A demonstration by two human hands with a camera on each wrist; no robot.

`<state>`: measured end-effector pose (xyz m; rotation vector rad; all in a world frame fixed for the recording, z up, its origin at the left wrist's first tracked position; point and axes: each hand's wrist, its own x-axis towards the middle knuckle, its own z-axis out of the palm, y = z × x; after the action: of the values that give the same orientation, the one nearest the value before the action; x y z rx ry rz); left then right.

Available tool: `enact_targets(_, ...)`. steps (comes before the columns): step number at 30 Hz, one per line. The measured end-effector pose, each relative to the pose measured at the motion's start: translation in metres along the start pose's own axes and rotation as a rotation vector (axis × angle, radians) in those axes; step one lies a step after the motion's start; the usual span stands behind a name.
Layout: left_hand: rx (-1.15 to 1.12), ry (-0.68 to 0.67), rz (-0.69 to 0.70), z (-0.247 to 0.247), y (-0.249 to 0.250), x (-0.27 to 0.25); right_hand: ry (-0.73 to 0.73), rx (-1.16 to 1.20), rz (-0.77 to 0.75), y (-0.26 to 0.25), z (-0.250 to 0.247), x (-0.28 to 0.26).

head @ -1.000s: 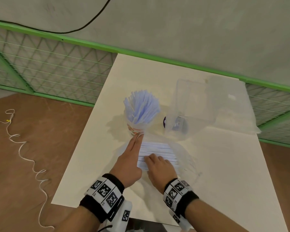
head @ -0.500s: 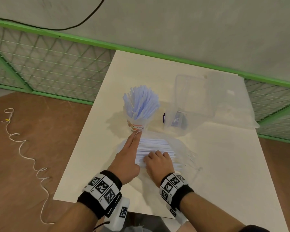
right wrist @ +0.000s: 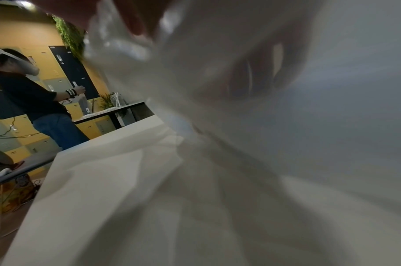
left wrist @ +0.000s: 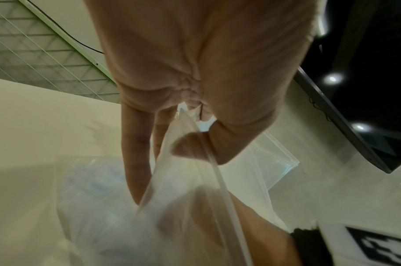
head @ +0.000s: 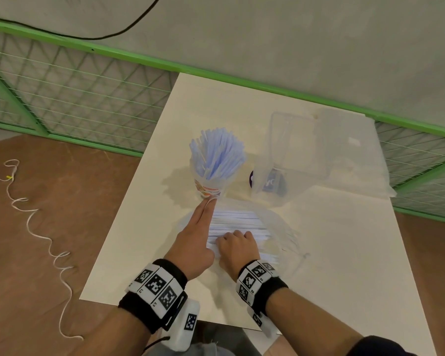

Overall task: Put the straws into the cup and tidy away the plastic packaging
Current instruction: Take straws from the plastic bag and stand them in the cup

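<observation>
A printed cup [head: 208, 189] stands mid-table, packed with pale blue straws [head: 217, 156]. Just in front of it lies the clear plastic packaging [head: 276, 223] with a bundle of white straws [head: 238, 219] inside. My left hand [head: 198, 227] lies along the packaging's left end, fingers straight and reaching the cup's base. In the left wrist view its thumb pinches the film [left wrist: 190, 162] against the fingers [left wrist: 135, 162]. My right hand [head: 235, 246] is beside it, fingers curled down over the near straws. Film [right wrist: 217, 108] blurs the right wrist view.
A clear plastic box [head: 290, 155] with a blue item inside stands right of the cup, a loose clear bag [head: 352, 155] behind it. The white table [head: 332, 265] ends at a green mesh fence [head: 75, 93]. Another person [right wrist: 35, 100] stands further off.
My right hand's fingers have curled tighter over the white straws. My left hand has stayed against the packaging by the cup.
</observation>
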<state>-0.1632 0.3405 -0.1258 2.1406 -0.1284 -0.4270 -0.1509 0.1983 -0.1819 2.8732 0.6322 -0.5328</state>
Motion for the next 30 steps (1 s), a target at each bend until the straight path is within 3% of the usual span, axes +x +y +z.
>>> enact_targets(25, -0.015, 0.010, -0.013, 0.002, -0.006, -0.002, -0.056, -0.029, -0.044, -0.006, -0.006, 0.000)
enact_targets(30, -0.024, 0.016, -0.018, -0.001, -0.004, -0.002, -0.023, 0.079, -0.005, 0.004, -0.010, -0.003)
